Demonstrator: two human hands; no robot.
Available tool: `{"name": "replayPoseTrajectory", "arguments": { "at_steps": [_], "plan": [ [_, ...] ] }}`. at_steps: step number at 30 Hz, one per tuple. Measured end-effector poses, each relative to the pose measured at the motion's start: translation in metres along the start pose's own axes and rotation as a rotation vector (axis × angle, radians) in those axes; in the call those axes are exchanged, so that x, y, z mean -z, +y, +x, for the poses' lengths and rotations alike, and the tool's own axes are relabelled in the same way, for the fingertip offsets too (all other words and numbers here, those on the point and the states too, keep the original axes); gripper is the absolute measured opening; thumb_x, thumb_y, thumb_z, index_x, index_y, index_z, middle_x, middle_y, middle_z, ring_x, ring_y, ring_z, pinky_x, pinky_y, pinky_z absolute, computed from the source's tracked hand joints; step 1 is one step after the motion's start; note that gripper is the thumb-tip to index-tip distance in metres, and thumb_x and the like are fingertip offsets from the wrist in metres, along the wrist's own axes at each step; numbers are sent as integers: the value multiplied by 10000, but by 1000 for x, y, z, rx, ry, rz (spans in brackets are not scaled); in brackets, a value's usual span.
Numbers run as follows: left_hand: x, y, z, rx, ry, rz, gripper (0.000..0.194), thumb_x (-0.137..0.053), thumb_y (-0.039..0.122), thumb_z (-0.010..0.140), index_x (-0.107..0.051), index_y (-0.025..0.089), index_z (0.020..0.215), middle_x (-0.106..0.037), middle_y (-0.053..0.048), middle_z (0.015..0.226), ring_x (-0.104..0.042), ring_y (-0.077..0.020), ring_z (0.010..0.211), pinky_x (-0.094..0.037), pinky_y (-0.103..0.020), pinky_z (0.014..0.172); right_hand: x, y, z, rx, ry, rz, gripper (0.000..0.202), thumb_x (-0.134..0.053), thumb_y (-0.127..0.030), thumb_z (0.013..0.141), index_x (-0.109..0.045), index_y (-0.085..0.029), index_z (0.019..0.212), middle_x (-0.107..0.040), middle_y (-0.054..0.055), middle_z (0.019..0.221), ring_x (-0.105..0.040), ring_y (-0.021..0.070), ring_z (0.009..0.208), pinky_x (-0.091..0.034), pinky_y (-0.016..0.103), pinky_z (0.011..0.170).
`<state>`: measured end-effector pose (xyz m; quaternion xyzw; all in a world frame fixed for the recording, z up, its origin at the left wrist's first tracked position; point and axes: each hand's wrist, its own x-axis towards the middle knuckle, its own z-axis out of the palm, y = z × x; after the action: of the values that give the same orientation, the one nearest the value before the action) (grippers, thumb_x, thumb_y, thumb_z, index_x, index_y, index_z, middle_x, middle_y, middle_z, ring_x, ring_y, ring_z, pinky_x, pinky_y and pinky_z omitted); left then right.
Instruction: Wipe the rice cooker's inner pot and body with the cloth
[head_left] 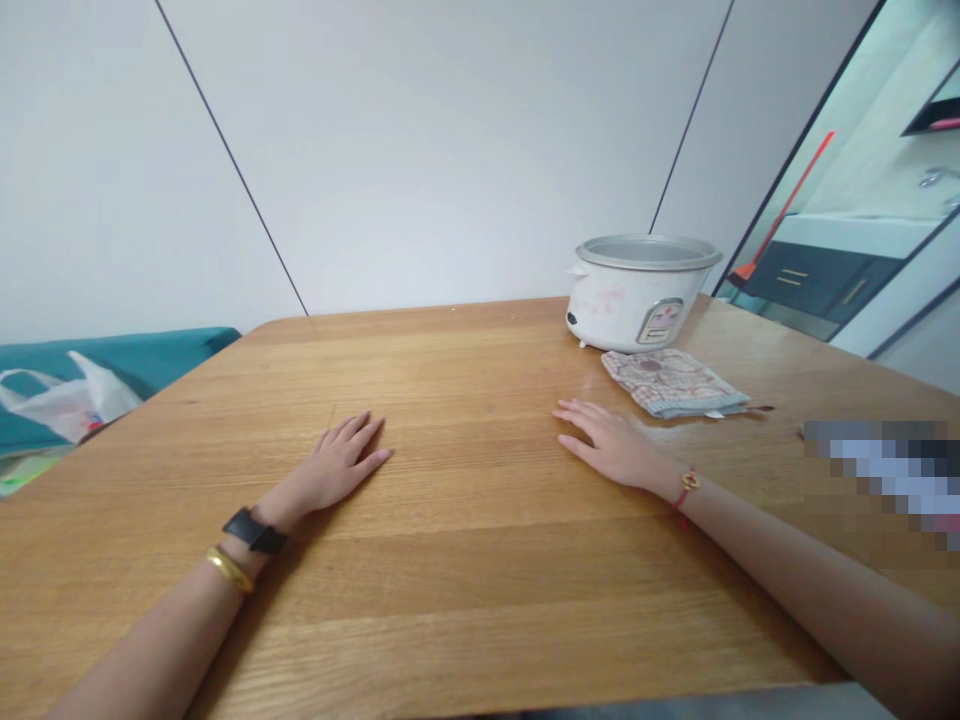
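Observation:
My left hand (341,465) lies palm down on the wooden table (450,570), fingers stretched forward and holding nothing. A dark band and a gold bangle circle that wrist. On the right side my right hand (607,445) also rests flat on the wood with its fingers extended and nothing in them; a red string bracelet is on its wrist. Just beyond the right hand lies a folded patterned cloth (675,383), apart from the fingertips. Behind the cloth stands a white rice cooker (626,305) with no lid on it, its inside mostly out of sight.
A white wall (450,150) runs along the table's far edge. At the left, a white plastic bag (75,400) sits on a teal seat (172,355). A blurred-out item (892,475) lies at the right. Past a doorway stands an orange-handled broom (791,200) near a dark cabinet.

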<state>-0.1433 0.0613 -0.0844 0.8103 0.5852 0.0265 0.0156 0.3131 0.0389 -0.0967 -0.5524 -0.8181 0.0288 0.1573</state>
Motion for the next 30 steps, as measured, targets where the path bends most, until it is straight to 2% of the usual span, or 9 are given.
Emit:
{"name": "replayPoseTrajectory", "arguments": {
  "at_steps": [5,15,30],
  "plan": [
    [3,2,-1,8,-20,-12,801,-262,686,967,-355,159,1563,-309,-147,1626,-270,-320,1505,-206,-506,1223,-2,1,0,0,7,6,539,-430,-487,987,-574,-175,1403,-491,113,1522,-427,286,1425,-321,509,1200],
    [1,2,-1,-4,14,-13,789,-278,687,967,-379,169,1554,-332,-145,1615,-296,-325,1495,-233,-511,1215,-1,1,-1,3,22,35,521,-432,-501,982,-585,-221,1393,-504,112,1510,-440,297,1416,-336,544,1182],
    [-1,0,-1,-5,11,-15,800,-259,696,967,-375,167,1555,-324,-153,1618,-288,-323,1497,-225,-508,1213,0,0,-1,5,18,20,524,-436,-491,982,-583,-205,1397,-504,117,1509,-442,298,1415,-336,542,1183]
  ]
}}
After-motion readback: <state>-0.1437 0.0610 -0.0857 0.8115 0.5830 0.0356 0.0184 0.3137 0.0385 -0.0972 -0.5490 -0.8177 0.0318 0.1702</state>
